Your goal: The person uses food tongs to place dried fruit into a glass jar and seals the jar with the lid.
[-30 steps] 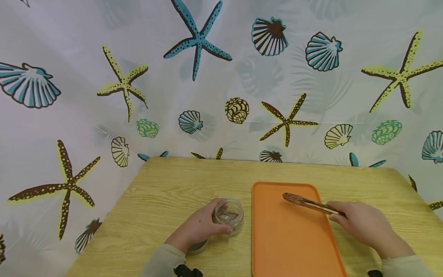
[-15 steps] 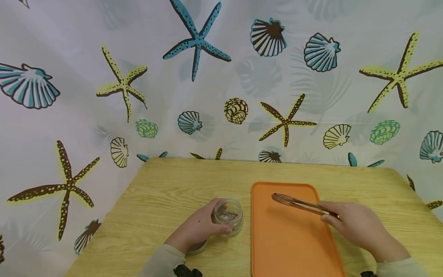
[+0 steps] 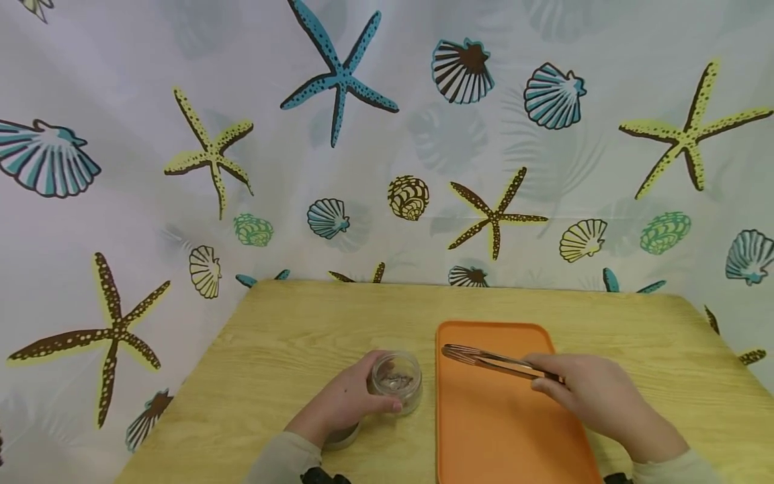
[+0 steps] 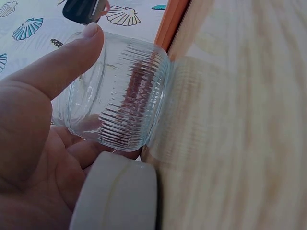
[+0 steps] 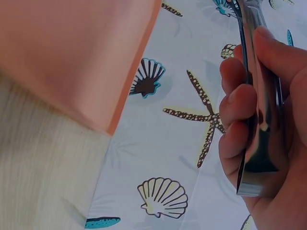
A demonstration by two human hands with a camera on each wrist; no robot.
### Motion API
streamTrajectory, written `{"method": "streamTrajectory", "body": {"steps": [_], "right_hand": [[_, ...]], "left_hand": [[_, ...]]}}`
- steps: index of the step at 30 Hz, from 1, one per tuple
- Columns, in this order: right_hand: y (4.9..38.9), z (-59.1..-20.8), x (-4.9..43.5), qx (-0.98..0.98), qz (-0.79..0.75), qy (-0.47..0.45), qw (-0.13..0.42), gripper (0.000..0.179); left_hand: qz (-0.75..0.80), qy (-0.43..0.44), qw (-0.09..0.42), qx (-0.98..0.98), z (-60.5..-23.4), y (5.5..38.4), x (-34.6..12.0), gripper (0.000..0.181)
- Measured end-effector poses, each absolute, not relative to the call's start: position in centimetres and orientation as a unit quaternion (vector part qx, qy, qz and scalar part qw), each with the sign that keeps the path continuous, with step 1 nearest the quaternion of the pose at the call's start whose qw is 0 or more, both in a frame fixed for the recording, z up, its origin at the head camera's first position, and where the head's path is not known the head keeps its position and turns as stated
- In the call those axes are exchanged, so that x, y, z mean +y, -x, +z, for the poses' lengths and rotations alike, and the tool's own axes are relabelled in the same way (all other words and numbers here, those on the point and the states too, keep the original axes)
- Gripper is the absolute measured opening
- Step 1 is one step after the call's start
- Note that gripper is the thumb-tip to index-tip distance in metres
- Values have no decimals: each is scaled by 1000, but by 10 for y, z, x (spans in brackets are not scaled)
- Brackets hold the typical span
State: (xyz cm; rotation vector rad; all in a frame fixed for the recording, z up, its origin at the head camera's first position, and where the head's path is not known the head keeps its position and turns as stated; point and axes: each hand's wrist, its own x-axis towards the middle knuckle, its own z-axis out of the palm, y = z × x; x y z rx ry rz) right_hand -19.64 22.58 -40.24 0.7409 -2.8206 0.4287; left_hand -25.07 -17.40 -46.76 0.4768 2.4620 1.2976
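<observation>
A clear glass jar (image 3: 410, 403), lidless and with a ribbed lower wall, stands on the table. My left hand (image 3: 347, 400) holds its side, the thumb across the front. Through the glass in the left wrist view, small reddish-brown bits (image 4: 136, 91) show at the bottom. My right hand (image 3: 595, 396) grips metal tongs (image 3: 498, 363) by the handle end. Their slotted head hangs over the far left part of the orange tray (image 3: 508, 430), to the right of the jar. In the right wrist view, fingers (image 5: 237, 103) wrap the tongs' shiny arms (image 5: 264, 120).
A round pale lid (image 3: 342, 438) lies by my left wrist, partly hidden by it; the left wrist view shows it close to the jar. The wood-grain table (image 3: 290, 336) meets a white cloth (image 3: 363, 154) printed with starfish and shells at its far edge.
My right hand has carried the tongs leftward over the tray, bringing their head nearer the jar. My left hand and the jar have stayed in place.
</observation>
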Motion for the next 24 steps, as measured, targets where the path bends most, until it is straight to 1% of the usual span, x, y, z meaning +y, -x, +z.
{"method": "streamTrajectory", "body": {"steps": [2, 9, 14, 24], "right_hand": [[196, -400, 222, -950, 145, -257, 104, 35], [198, -392, 204, -940, 156, -288, 94, 35], [201, -393, 188, -930, 157, -313, 112, 35], [203, -390, 167, -925, 155, -331, 100, 33]], "left_hand": [[457, -166, 157, 860, -468, 251, -173, 95], [456, -165, 169, 858, -468, 251, -169, 94], [454, -165, 167, 859, -469, 252, -169, 93], [456, -163, 163, 860, -468, 249, -176, 94]]}}
